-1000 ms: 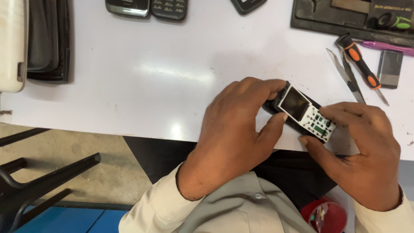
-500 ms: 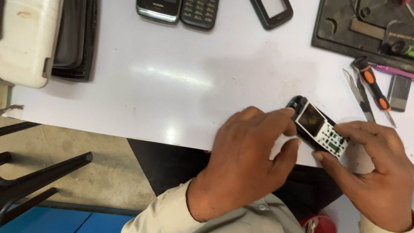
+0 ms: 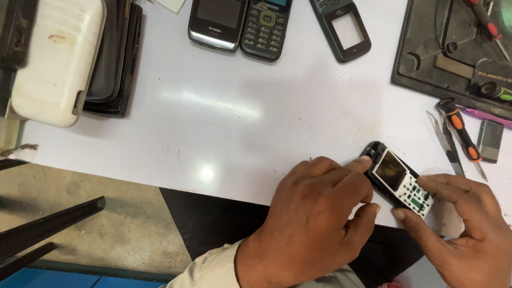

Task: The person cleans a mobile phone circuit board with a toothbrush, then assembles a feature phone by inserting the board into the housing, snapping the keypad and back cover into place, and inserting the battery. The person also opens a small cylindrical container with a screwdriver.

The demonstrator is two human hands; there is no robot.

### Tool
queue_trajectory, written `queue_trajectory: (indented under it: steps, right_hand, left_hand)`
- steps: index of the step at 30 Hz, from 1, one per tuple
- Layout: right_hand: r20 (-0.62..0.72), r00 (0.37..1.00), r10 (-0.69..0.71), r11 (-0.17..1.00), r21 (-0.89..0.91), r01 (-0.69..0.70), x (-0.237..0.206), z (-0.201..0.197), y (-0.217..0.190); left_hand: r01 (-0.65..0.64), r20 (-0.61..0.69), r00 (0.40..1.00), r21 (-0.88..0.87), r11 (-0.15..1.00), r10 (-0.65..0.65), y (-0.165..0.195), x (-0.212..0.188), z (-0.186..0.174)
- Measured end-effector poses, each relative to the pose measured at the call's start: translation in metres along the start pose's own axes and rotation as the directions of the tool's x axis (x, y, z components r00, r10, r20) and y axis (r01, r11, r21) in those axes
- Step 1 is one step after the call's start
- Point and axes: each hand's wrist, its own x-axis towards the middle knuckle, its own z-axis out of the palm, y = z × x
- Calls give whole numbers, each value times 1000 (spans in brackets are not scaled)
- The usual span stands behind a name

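A small opened phone (image 3: 397,179), its front cover off so the screen and bare keypad board show, lies near the front edge of the white table (image 3: 224,112). My left hand (image 3: 314,218) grips its upper end with fingertips and thumb. My right hand (image 3: 464,224) holds its lower end, thumb under the keypad board and fingers on top.
Two keypad phones (image 3: 240,24) and a loose phone front frame (image 3: 341,26) lie at the back. A dark work tray (image 3: 453,48) with tools sits at the back right. An orange-handled screwdriver (image 3: 460,130), tweezers (image 3: 442,141) and a small battery (image 3: 489,140) lie right. A white case (image 3: 56,58) rests left.
The view has shifted, so the phone and both hands sit lower and further right in the frame. Both hands keep their hold on the phone.
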Motion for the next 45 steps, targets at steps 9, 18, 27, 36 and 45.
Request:
queue_trajectory:
  steps: [9, 18, 27, 36, 45]
  right_hand:
    - [-9, 999, -42, 997, 63, 42, 11, -14, 9]
    - [-14, 992, -122, 992, 30, 122, 15, -41, 48]
    - [-223, 959, -176, 939, 253, 231, 18, -55, 69]
    - [-435, 895, -95, 919, 308, 247, 16, -66, 62]
    - [-254, 966, -36, 792, 582, 183, 5, -73, 71]
  left_hand:
    - [-7, -14, 1000, 109, 994, 9, 9, 19, 15]
    - [16, 33, 999, 233, 972, -25, 32, 49, 53]
    - [371, -135, 915, -84, 925, -379, 68, 49, 100]
    - [512, 250, 834, -682, 522, -492, 75, 55, 137]
    - [447, 177, 871, -673, 589, -459, 66, 62, 147]
